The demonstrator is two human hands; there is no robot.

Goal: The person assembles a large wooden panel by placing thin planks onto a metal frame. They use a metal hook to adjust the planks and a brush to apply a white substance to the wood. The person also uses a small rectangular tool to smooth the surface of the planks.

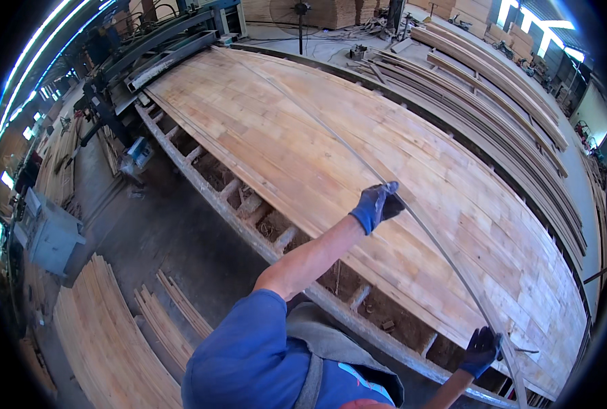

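A long, thin, pale strip point(446, 253) lies diagonally over a wide panel of wooden boards point(296, 140); I cannot tell whether it is wood or metal. Near the middle of the panel, my left hand point(378, 206), in a blue and black glove, is closed on the strip's edge. My right hand point(481, 351), gloved alike, grips the strip close to its near end, by the panel's near edge. The fingertips of both hands are partly hidden. Just right of my right hand, a small, dark, thin thing point(525, 350) shows on the panel.
Rollers and a metal side rail point(211, 194) run along the panel's near side. A machine frame point(174, 58) stands at its far left end. Stacked long boards point(494, 102) lie beyond it. Loose planks point(109, 334) and a grey cabinet point(48, 232) are at left.
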